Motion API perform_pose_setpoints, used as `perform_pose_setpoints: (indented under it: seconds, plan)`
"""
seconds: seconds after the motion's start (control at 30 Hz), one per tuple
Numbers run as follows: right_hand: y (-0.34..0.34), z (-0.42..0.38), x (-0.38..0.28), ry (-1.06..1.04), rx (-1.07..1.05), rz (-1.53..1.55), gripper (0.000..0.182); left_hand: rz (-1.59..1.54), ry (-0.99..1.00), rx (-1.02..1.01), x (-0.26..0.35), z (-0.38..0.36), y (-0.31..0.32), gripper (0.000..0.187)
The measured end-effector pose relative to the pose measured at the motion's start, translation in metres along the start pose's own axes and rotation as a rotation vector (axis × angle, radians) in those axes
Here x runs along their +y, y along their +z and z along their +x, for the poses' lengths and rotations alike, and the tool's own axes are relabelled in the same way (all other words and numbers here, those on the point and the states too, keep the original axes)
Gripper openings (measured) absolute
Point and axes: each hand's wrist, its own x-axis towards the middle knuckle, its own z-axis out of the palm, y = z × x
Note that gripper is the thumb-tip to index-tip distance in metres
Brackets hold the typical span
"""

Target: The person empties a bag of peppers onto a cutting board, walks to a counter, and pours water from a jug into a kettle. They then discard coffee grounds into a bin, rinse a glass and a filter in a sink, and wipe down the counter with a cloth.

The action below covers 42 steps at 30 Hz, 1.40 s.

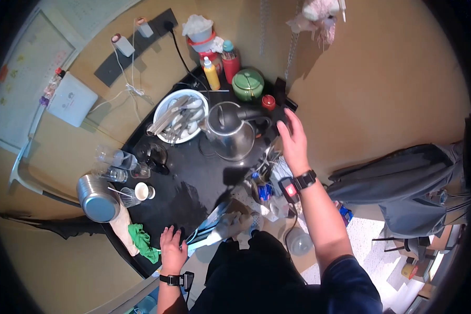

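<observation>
My right hand (294, 137) is raised at the right of the dark counter (180, 175), fingers apart and holding nothing, near the handle of a steel kettle (230, 138). A gap shows between the fingers and the kettle. My left hand (172, 248) lies with spread fingers at the counter's front edge, beside a green cloth (143, 242). Left of the kettle, a white bowl (179, 116) holds spoons and other utensils. Behind the kettle stand a green lidded pot (247, 85) and a small red-lidded jar (268, 102).
A steel pot (99, 199), a paper cup (144, 191) and several glasses (111, 162) stand at the left. A yellow bottle (211, 74) and a red container (231, 65) are at the back. Plastic bags (272, 201) lie at the right edge; dark clothes hang farther right.
</observation>
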Motion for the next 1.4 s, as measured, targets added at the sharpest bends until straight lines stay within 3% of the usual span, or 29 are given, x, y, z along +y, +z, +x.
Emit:
perform_pose_setpoints:
  seconds: [0.1, 0.17, 0.27, 0.3, 0.33, 0.37, 0.4, 0.43, 0.47, 0.5, 0.53, 0.6, 0.67, 0.73, 0.87, 0.93, 1.0, 1.07, 1.13, 1.2, 1.23, 1.27, 1.4]
  plan:
    - [-0.045, -0.079, 0.057, 0.071, -0.064, -0.101, 0.046, -0.074, 0.012, 0.01, 0.015, -0.003, -0.004, 0.039]
    - [-0.09, -0.156, 0.106, 0.166, -0.303, -0.355, 0.043, -0.097, 0.044, -0.027, 0.018, -0.006, -0.001, 0.038]
    - [-0.169, -0.297, 0.155, 0.694, -0.88, -0.722, 0.058, -0.15, 0.158, -0.085, 0.028, -0.004, 0.005, 0.036]
    - [-0.196, -0.343, 0.152, 0.95, -0.897, -0.651, 0.063, -0.197, 0.209, -0.121, 0.033, -0.001, 0.009, 0.036]
    - [-0.231, -0.424, 0.196, 0.97, -0.956, -0.814, 0.065, -0.243, 0.263, -0.161, 0.037, 0.001, 0.012, 0.037]
    - [-0.277, -0.537, 0.255, 1.101, -0.745, -0.71, 0.067, -0.252, 0.334, -0.203, 0.043, 0.005, 0.015, 0.036]
    - [-0.315, -0.606, 0.25, 1.028, -0.761, -0.819, 0.059, -0.274, 0.386, -0.263, 0.044, 0.008, 0.025, 0.036]
    - [-0.313, -0.594, 0.182, 1.573, -0.355, -0.803, 0.055, -0.318, 0.437, -0.323, 0.042, 0.011, 0.038, 0.036]
    - [-0.326, -0.625, 0.153, 1.678, -0.212, -0.731, 0.047, -0.361, 0.485, -0.388, 0.038, 0.013, 0.055, 0.036]
    - [-0.342, -0.673, 0.139, 1.397, -0.532, -0.953, 0.039, -0.343, 0.544, -0.436, 0.028, 0.014, 0.084, 0.035]
    - [-0.345, -0.706, 0.115, 1.641, -0.255, -0.773, 0.036, -0.327, 0.613, -0.492, 0.016, 0.014, 0.119, 0.032]
    - [-0.337, -0.759, 0.069, 1.658, -0.135, -0.754, 0.034, -0.343, 0.702, -0.709, -0.002, 0.015, 0.175, 0.035]
    - [-0.332, -0.826, 0.05, 1.338, -0.965, -1.026, 0.037, -0.247, 0.765, -0.909, -0.021, 0.012, 0.23, 0.04]
    - [-0.315, -0.796, -0.014, 1.738, -0.262, -0.698, 0.043, -0.213, 0.704, -1.031, -0.03, 0.01, 0.27, 0.047]
    - [-0.311, -0.772, -0.033, 1.77, -0.021, -0.619, 0.045, 0.142, 0.521, -1.264, -0.027, 0.007, 0.319, 0.068]
    - [-0.32, -0.774, -0.005, 1.744, -0.084, -0.629, 0.047, 0.129, 0.375, -1.339, -0.039, 0.003, 0.355, 0.073]
    - [-0.337, -0.775, 0.049, 1.713, -0.247, -0.559, 0.049, 0.135, 0.261, -1.29, -0.014, 0.004, 0.34, 0.075]
    - [-0.356, -0.874, 0.161, 1.389, -0.533, -0.792, 0.053, -0.065, 0.351, -1.117, -0.039, -0.009, 0.358, 0.076]
    - [-0.324, -0.731, 0.181, 1.606, -0.386, -0.804, 0.058, -0.129, 0.024, -1.033, -0.025, -0.017, 0.345, 0.08]
    - [-0.315, -0.719, 0.259, 1.366, -0.399, -0.756, 0.059, -0.18, -0.135, -0.754, -0.004, -0.03, 0.343, 0.084]
    - [-0.307, -0.705, 0.291, 1.282, -0.426, -0.745, 0.059, -0.041, -0.021, -0.623, -0.006, -0.041, 0.35, 0.086]
    - [-0.298, -0.686, 0.318, 1.193, -0.453, -0.736, 0.059, 0.084, 0.03, -0.622, 0.014, -0.045, 0.342, 0.085]
    - [-0.252, -0.637, 0.405, 1.002, -0.506, -0.937, 0.056, -0.005, 0.117, -0.801, 0.008, -0.088, 0.356, 0.079]
